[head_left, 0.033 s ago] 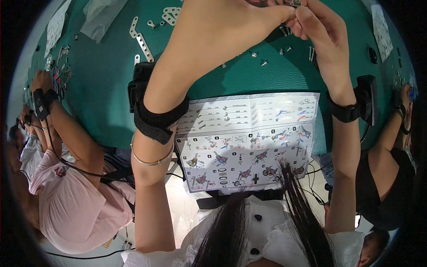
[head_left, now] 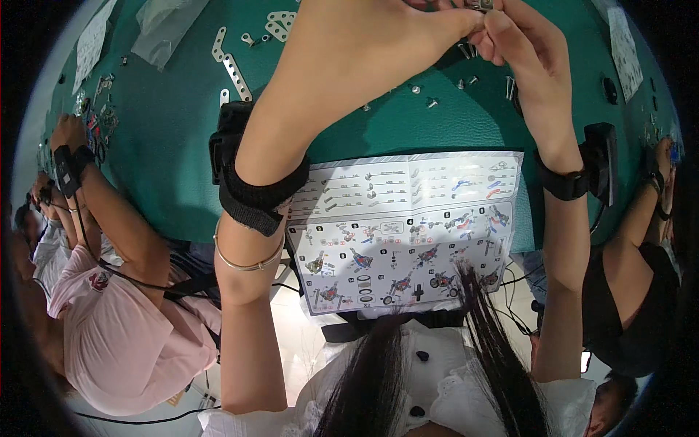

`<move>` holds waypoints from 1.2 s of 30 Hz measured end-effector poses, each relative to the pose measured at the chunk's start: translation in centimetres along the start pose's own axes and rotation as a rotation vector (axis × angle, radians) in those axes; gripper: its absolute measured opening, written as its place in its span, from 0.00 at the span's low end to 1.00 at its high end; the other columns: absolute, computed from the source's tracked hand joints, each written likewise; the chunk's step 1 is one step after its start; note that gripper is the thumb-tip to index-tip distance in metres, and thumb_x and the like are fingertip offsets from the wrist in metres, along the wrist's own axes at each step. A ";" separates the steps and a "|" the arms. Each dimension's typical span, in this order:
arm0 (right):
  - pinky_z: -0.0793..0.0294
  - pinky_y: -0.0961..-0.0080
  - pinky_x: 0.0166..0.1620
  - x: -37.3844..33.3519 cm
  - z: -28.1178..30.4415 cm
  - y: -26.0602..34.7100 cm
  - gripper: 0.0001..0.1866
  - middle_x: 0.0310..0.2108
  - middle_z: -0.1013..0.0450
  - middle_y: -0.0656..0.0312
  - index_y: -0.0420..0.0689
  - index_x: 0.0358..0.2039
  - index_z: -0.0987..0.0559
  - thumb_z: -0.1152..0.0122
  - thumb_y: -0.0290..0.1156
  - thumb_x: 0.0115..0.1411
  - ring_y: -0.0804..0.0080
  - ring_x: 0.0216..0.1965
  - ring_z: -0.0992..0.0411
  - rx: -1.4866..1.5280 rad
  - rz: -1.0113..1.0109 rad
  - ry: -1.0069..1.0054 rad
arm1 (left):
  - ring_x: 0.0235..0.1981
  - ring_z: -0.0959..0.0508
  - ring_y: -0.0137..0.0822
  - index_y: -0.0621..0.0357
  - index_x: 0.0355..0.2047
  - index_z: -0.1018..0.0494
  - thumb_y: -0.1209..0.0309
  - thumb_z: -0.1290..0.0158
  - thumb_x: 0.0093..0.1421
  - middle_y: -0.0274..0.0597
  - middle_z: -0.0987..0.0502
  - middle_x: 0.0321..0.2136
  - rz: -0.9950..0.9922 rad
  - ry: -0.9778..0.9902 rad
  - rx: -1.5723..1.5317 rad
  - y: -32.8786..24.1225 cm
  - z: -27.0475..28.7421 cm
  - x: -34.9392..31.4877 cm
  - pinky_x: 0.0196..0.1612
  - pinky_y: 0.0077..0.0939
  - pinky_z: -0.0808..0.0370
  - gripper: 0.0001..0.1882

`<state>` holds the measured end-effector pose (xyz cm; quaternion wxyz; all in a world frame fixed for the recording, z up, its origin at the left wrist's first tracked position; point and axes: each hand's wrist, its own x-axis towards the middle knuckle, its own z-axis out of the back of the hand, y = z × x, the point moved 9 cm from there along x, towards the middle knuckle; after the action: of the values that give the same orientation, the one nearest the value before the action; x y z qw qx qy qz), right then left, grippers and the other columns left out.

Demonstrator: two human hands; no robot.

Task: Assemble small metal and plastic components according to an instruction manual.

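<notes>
At the far edge of the view, my left hand (head_left: 378, 44) and my right hand (head_left: 535, 54) meet with their fingertips closed together. Between them is a small silvery metal piece (head_left: 482, 4), cut off by the top edge, so its exact kind cannot be made out. Loose screws (head_left: 432, 103) lie on the green table below my hands, with longer screws (head_left: 510, 87) beside my right wrist. Left of my left forearm are a perforated metal strip (head_left: 234, 75) and a bent perforated plate (head_left: 218, 45).
An unfolded instruction sheet (head_left: 408, 211) with assembly drawings lies at the table's near edge. A clear plastic bag (head_left: 164, 33) is on the green table (head_left: 167, 131) at far left. People sit on both sides, one in a pink shirt (head_left: 138, 328). Cables hang near the sheet.
</notes>
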<state>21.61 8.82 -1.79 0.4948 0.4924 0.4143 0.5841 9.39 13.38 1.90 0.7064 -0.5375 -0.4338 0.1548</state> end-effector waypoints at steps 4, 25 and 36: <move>0.42 0.86 0.31 0.0 -0.1 0.6 0.22 0.23 0.35 0.71 0.41 0.25 0.29 0.44 0.47 0.66 0.86 0.27 0.40 0.001 0.010 0.018 | 0.29 0.22 0.26 0.69 0.30 0.23 0.84 0.41 0.52 0.41 0.22 0.28 0.014 0.001 -0.027 0.2 -0.2 0.0 0.34 0.17 0.26 0.04; 0.43 0.85 0.31 -0.1 -0.3 0.6 0.25 0.23 0.35 0.72 0.42 0.23 0.31 0.41 0.52 0.63 0.86 0.27 0.41 0.034 0.063 0.044 | 0.29 0.22 0.25 0.69 0.29 0.23 0.83 0.41 0.51 0.40 0.21 0.27 0.122 0.028 -0.006 -0.1 -0.4 0.1 0.35 0.17 0.27 0.04; 0.40 0.83 0.33 -0.2 -0.1 0.1 0.20 0.24 0.35 0.70 0.40 0.24 0.31 0.41 0.43 0.64 0.84 0.28 0.39 -0.003 0.035 0.015 | 0.28 0.22 0.26 0.69 0.27 0.23 0.81 0.39 0.49 0.41 0.21 0.26 0.028 0.036 0.041 -0.3 -0.2 0.1 0.35 0.18 0.26 0.04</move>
<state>21.48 8.64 -1.69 0.4823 0.4944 0.4083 0.5969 9.56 13.24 2.19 0.7228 -0.5315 -0.4102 0.1637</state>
